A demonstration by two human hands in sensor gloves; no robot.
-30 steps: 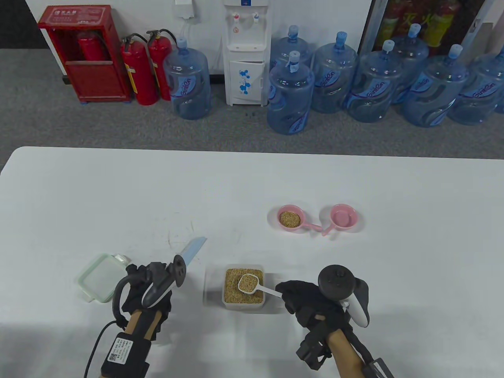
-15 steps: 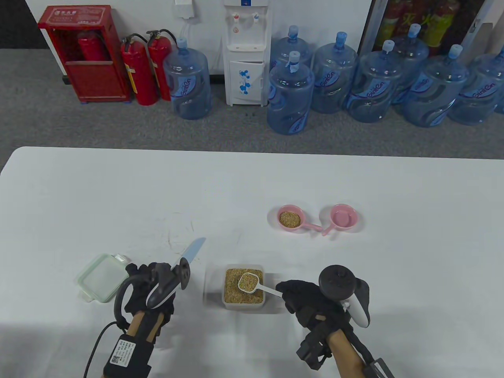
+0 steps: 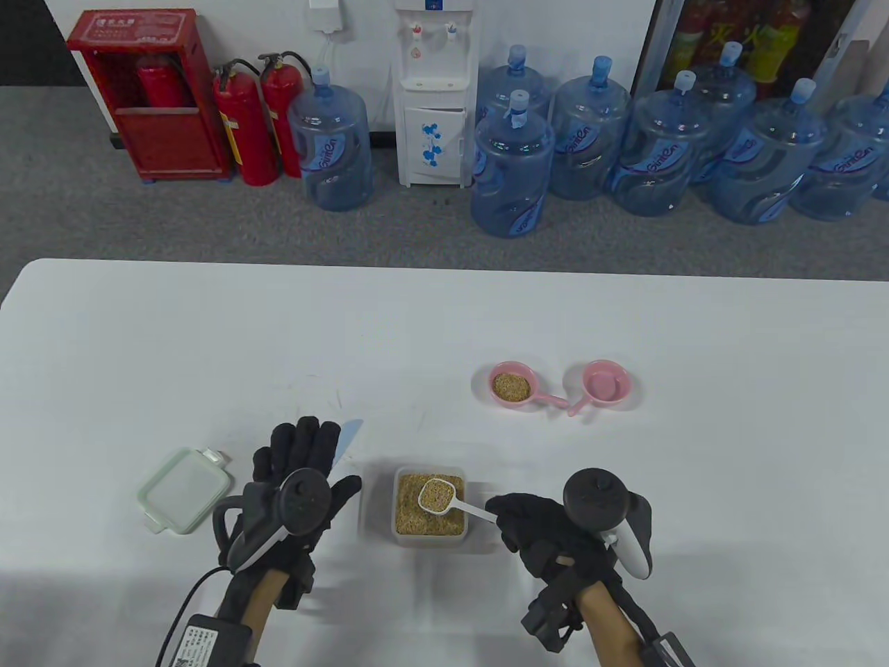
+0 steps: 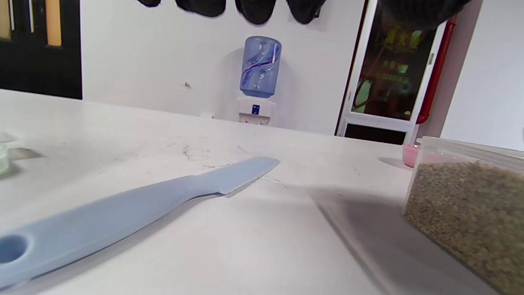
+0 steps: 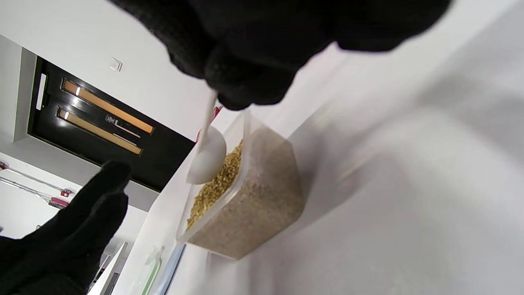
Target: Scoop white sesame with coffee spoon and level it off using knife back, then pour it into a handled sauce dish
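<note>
Knife (image 4: 123,211) flat on counter (image 3: 444,326), left hand (image 3: 302,462) spread open above it.
Right hand (image 3: 535,524) pinches spoon (image 3: 437,495), heaped, over sesame box (image 3: 429,506) near front edge.

The left hand (image 3: 300,464) hides most of the knife (image 3: 349,435) in the table view.

The table view looks down from above the near edge of the white table (image 3: 208,326), facing the far wall and its water jugs (image 3: 333,149). The left wrist view sits low, close to the tabletop, facing across a blue knife (image 4: 135,209). The right wrist view is tipped sideways and close in, sharing the sesame box (image 5: 245,196) with both others.
</note>
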